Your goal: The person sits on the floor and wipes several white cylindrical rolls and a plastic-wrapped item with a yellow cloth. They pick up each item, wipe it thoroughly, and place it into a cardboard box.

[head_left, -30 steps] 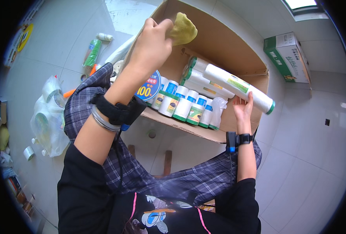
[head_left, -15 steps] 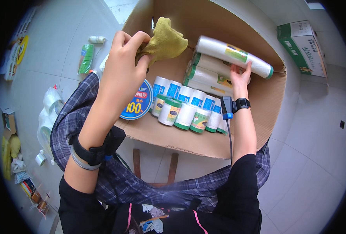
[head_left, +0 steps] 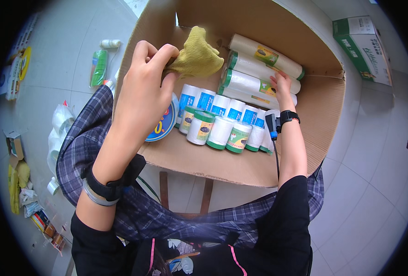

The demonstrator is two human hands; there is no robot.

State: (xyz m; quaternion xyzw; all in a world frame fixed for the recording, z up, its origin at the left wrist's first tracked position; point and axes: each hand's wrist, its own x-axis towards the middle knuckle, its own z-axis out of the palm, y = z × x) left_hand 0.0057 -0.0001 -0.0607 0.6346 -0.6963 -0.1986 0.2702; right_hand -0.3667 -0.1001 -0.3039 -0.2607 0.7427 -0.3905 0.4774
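In the open brown cardboard box [head_left: 321, 117], 4 long white plastic rolls [head_left: 257, 69] lie side by side toward the far right corner. Before them, nearer the near edge, short white plastic rolls [head_left: 220, 132] stand in 2 rows. A green-and-white rectangular carton [head_left: 363, 51] stands beyond the right edge.

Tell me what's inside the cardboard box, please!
Inside the cardboard box: long rolls lying side by side, the right hand at them, short rolls standing nearby. Whatever's under the rolls is covered.

Cloth [head_left: 196, 56] mustard yellow — carton [head_left: 322, 108] brown — trousers [head_left: 85, 133] dark purplish plaid.
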